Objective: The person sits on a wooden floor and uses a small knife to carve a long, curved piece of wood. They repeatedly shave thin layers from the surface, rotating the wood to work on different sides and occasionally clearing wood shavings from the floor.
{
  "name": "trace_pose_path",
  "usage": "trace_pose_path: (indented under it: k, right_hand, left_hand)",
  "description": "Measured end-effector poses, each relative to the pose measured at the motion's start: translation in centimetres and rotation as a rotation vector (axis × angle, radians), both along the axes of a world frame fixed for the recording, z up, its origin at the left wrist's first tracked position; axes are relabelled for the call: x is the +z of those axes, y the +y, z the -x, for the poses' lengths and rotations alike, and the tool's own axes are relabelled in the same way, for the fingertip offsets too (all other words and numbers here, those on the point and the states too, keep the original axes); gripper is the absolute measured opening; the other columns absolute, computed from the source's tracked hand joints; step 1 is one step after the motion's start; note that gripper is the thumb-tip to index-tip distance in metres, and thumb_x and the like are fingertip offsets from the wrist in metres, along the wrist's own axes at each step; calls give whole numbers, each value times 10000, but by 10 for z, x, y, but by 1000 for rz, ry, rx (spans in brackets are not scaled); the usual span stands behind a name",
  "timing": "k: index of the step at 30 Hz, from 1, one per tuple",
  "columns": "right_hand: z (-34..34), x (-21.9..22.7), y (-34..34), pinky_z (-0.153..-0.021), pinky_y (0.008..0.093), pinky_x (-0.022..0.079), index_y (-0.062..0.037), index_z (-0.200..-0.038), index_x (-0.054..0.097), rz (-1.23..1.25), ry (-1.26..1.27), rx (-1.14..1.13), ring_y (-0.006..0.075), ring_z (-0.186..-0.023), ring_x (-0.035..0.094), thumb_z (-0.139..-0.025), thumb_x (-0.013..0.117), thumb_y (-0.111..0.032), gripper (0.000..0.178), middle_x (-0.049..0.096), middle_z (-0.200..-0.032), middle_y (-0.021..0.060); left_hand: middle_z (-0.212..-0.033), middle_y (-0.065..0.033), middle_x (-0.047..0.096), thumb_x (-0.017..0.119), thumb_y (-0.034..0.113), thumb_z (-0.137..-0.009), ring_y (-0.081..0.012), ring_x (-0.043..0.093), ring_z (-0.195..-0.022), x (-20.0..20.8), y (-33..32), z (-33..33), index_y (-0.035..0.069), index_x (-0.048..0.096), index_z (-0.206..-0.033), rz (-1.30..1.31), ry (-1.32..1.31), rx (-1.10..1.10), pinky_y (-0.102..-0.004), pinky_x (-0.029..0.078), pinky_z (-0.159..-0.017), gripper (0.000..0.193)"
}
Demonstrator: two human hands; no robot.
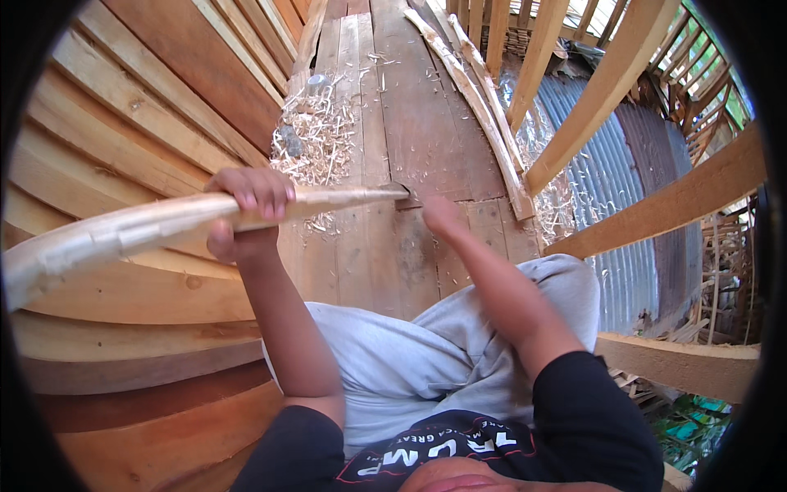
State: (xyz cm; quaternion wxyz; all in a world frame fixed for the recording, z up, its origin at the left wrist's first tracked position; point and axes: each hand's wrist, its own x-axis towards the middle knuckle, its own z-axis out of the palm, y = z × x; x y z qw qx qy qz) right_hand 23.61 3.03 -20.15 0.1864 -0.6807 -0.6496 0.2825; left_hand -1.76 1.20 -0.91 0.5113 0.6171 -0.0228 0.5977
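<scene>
A long, pale stripped wooden pole [123, 230] crosses from the left edge to the middle, its cut surface faceted. Around it, near the tapered end, my left hand [250, 201] is closed, thumb below and fingers over the top. My right hand [445, 216] is a slightly blurred fist just beyond the pole's tip. Between fist and tip shows a short dark blade [402, 191], apparently part of a tool in that fist; its handle is hidden by the fingers.
Wood shavings [324, 135] lie heaped on the plank floor [352, 254], beside a small round container [316, 83]. Two peeled poles [484, 107] rest along the right side. Stacked boards [123, 156] wall the left. Wooden railing posts [607, 90] stand before corrugated metal sheets [615, 189].
</scene>
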Motion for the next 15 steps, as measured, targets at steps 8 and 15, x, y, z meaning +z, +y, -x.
trace_pose_path:
  k: [8, 15]
  right_hand:
    - [-16, -33, 23, -618, 500, 517, 129, -898, 620, 188, -31, 130, 426, -740, 658, -843, 378, -96, 335, 645, -865, 313]
    - [-12, -18, 21, -423, 463, 407, 59, -723, 512, 432, 129, 67, 277, -499, 509, -865, 376, -147, 285, 525, -624, 183]
  left_hand:
    - [-664, -47, 497, 647, 448, -781, -184, 509, -608, 0, 2, -8, 79, 495, -836, 33, 5, 66, -354, 440, -688, 403]
    - [-660, -45, 491, 644, 453, -782, -180, 507, -608, -1, 1, -3, 81, 481, -840, 5, 15, 59, -351, 438, -691, 410]
